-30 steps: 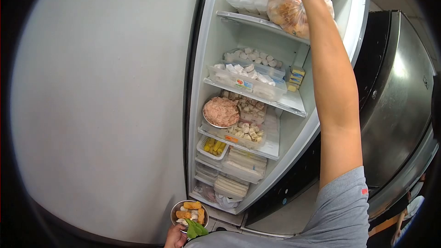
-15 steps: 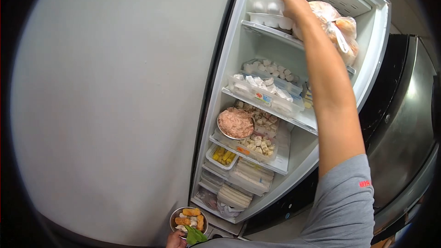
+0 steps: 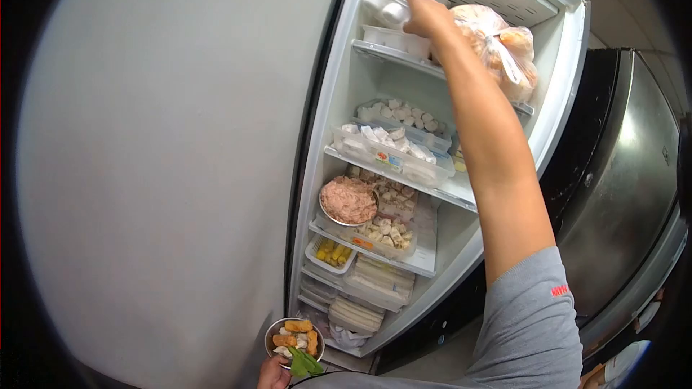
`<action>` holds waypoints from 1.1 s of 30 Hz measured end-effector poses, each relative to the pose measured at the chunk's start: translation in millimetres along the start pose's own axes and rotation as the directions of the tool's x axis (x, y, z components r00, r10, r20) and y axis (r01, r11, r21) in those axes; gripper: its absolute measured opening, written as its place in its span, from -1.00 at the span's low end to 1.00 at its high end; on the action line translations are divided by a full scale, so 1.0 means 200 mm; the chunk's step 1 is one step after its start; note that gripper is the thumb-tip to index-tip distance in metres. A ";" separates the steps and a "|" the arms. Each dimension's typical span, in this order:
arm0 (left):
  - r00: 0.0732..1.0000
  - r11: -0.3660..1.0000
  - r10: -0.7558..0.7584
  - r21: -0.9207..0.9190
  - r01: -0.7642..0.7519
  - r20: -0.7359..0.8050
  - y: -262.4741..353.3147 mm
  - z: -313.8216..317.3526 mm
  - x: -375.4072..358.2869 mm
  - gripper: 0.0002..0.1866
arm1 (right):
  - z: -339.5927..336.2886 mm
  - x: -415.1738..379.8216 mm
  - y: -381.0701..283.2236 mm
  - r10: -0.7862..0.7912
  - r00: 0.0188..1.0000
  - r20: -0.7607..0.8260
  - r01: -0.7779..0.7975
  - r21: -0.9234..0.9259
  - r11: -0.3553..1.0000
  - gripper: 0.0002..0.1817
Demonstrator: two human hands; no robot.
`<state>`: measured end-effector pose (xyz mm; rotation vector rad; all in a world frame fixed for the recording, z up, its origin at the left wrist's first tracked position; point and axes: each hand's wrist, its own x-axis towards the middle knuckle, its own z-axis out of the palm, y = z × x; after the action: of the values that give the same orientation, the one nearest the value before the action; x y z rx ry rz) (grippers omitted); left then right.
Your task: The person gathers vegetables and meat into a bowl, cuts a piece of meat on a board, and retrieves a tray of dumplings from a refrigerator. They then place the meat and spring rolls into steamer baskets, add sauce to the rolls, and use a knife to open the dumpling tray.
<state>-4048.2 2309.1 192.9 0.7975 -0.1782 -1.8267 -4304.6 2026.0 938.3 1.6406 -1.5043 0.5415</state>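
Bowl (image 3: 272,331) of golden-brown, white pieces (image 3: 285,341)

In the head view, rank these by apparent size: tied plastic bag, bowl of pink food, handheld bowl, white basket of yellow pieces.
Largest: tied plastic bag
Next: bowl of pink food and handheld bowl, too alike to rank
Smallest: white basket

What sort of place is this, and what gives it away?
Probably a commercial kitchen, perhaps a restaurant's: a tall fridge stacked with food trays, a big heap of what looks like mince, and a large steel unit alongside.
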 end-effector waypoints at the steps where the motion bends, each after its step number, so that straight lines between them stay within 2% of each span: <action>1: 1.000 1.000 0.003 0.004 -0.003 0.012 0.00 -0.01 0.01 -0.55 | 0.02 -0.02 -0.01 -0.003 1.000 -0.018 0.003 -0.016 1.000 -0.49; 5: 0.999 1.000 0.019 -0.014 -0.018 0.035 -0.02 -0.03 0.01 -0.51 | -0.05 -0.05 -0.04 -0.039 0.992 -0.119 0.033 -0.045 0.998 -0.55; 8: 0.999 0.999 0.034 -0.024 -0.033 0.039 -0.01 -0.06 -0.01 -0.49 | -0.12 -0.10 -0.02 0.038 0.949 -0.314 -0.004 0.108 0.994 -0.51; 9: 0.999 0.999 0.041 -0.025 -0.040 0.033 -0.02 -0.07 -0.02 -0.48 | -0.15 -0.12 0.01 0.043 0.951 -0.305 -0.009 0.112 0.994 -0.51; 11: 0.999 0.999 0.035 -0.019 -0.035 -0.002 0.00 -0.06 -0.06 -0.47 | -0.28 -0.24 0.00 0.108 0.911 -0.398 -0.035 0.187 0.982 -0.49; 13: 0.996 1.000 -0.003 -0.008 0.003 -0.091 0.02 -0.03 -0.11 -0.47 | -0.27 -0.32 0.13 0.080 0.823 -0.562 0.087 0.263 0.961 -0.37; 14: 0.997 1.000 0.020 0.019 -0.019 -0.075 0.04 -0.01 -0.14 -0.46 | -0.31 -0.47 0.14 0.217 0.864 -0.454 0.158 0.655 0.739 -0.29; 15: 0.997 0.998 0.038 0.044 -0.035 -0.069 0.06 0.02 -0.17 -0.45 | -0.33 -0.54 0.23 0.184 0.843 -0.505 0.055 0.422 0.905 -0.22; 16: 0.999 0.999 0.021 0.040 -0.019 -0.050 0.08 0.04 -0.18 -0.44 | -0.24 -0.60 0.45 0.074 0.785 -0.615 0.340 0.527 0.778 -0.23; 17: 0.995 0.997 0.005 0.083 0.004 -0.101 0.08 0.02 -0.17 -0.45 | -0.45 -0.84 0.35 0.011 0.830 -0.558 0.205 0.323 0.924 -0.42; 18: 0.988 0.985 -0.008 0.167 0.035 -0.157 0.14 0.13 -0.22 -0.45 | -0.50 -1.11 0.20 0.171 0.857 -0.485 0.100 0.483 0.870 -0.41; 19: 0.995 0.996 0.029 0.085 -0.021 -0.093 0.08 0.03 -0.13 -0.54 | -0.48 -1.32 0.15 0.109 0.921 -0.375 0.220 0.728 0.649 -0.46; 21: 0.996 0.996 0.059 0.060 -0.063 0.060 0.14 0.17 -0.21 -0.49 | -0.41 -1.71 0.07 0.211 0.927 -0.310 0.102 0.749 0.654 -0.47; 23: 0.996 0.992 0.066 0.105 -0.072 0.056 0.14 0.25 -0.21 -0.46 | -0.25 -2.10 -0.05 0.257 0.945 -0.205 0.064 0.882 0.468 -0.44; 25: 0.997 0.991 0.032 0.129 -0.042 0.073 0.15 0.22 -0.19 -0.42 | -0.12 -2.41 -0.25 0.091 0.980 -0.175 0.055 0.684 0.728 -0.49; 26: 0.995 0.987 0.006 0.158 -0.021 0.096 0.15 0.21 -0.17 -0.36 | -0.07 -2.58 -0.34 0.051 0.989 0.137 -0.136 0.735 0.664 -0.48; 27: 0.995 0.986 0.000 0.168 -0.016 0.096 0.15 0.19 -0.16 -0.36 | 0.06 -2.69 -0.50 -0.018 0.999 0.044 -0.028 0.850 0.526 -0.52; 28: 0.996 0.984 -0.014 0.179 -0.001 0.084 0.14 0.22 -0.16 -0.36 | 0.09 -2.78 -0.58 -0.096 0.987 0.126 -0.069 0.889 0.452 -0.54; 29: 0.997 0.982 -0.034 0.188 0.020 0.067 0.10 0.23 -0.16 -0.36 | 0.18 -2.91 -0.63 -0.132 0.985 0.109 -0.044 0.906 0.421 -0.51; 30: 0.999 0.981 -0.035 0.194 0.026 0.041 0.06 0.22 -0.15 -0.43 | 0.23 -3.00 -0.70 -0.163 0.982 0.100 -0.016 0.894 0.448 -0.51; 31: 0.998 0.979 -0.045 0.203 0.036 0.037 0.02 0.24 -0.15 -0.43 | 0.31 -3.12 -0.73 -0.205 0.976 0.073 0.019 0.909 0.416 -0.50; 33: 0.989 1.000 -0.005 -0.006 0.006 0.149 -0.07 0.30 -0.16 -0.52 | 0.40 -3.31 -0.76 -0.263 0.959 0.106 0.024 0.894 0.447 -0.54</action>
<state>-4088.2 2328.2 245.8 0.6573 -0.2667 -1.8919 -4303.0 2352.4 336.8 2.7091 -1.2400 1.2307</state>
